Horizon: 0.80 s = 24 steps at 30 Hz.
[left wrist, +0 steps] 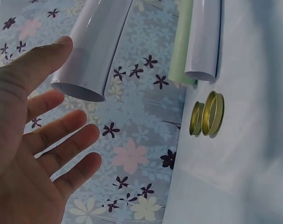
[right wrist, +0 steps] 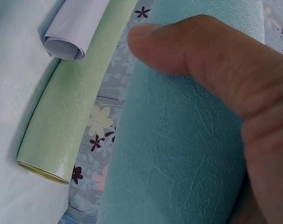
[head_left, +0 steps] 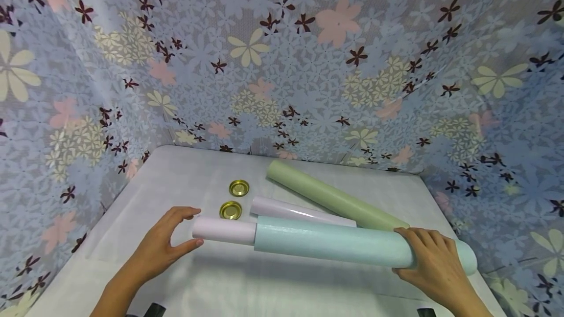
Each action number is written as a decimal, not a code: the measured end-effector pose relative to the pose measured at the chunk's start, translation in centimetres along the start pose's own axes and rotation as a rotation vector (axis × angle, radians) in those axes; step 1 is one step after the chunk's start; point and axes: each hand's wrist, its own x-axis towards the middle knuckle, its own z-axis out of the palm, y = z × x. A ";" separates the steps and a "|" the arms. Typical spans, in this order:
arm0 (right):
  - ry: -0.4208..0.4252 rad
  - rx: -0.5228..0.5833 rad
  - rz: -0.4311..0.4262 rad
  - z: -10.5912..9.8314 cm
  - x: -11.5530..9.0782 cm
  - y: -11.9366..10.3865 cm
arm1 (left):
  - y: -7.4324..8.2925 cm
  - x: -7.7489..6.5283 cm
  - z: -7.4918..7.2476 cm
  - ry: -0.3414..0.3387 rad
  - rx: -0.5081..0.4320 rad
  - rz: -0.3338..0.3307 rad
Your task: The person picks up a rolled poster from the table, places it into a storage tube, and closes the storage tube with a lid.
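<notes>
My right hand (head_left: 432,263) grips a pale blue textured tube (head_left: 326,241) near its right end, holding it level above the table. In the right wrist view, the thumb lies along the blue tube (right wrist: 174,140). A whitish paper roll (head_left: 224,230) sticks out of the tube's left end; the rest of it is hidden inside. Around the roll's free end, my left hand (head_left: 160,243) has its thumb and fingers spread apart. The left wrist view shows the paper roll (left wrist: 88,60) with its open round end beside the thumb, and the palm holds nothing.
Behind the blue tube, a second whitish roll (head_left: 299,211) and a green tube (head_left: 330,192) lie on the white-covered table (head_left: 198,170). Two gold metal lids (head_left: 239,188) rest left of them. A flowered cloth (head_left: 291,77) hangs around the table's back and sides.
</notes>
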 end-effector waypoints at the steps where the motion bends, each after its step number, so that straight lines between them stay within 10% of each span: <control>1: -0.001 0.003 0.001 -0.1 0.0 0.0 | -0.1 0.1 0.0 -0.003 -0.013 -0.001; 24: -0.031 0.033 -0.023 -1.2 -0.7 0.8 | 0.3 -1.7 -0.4 -0.064 -0.335 -0.045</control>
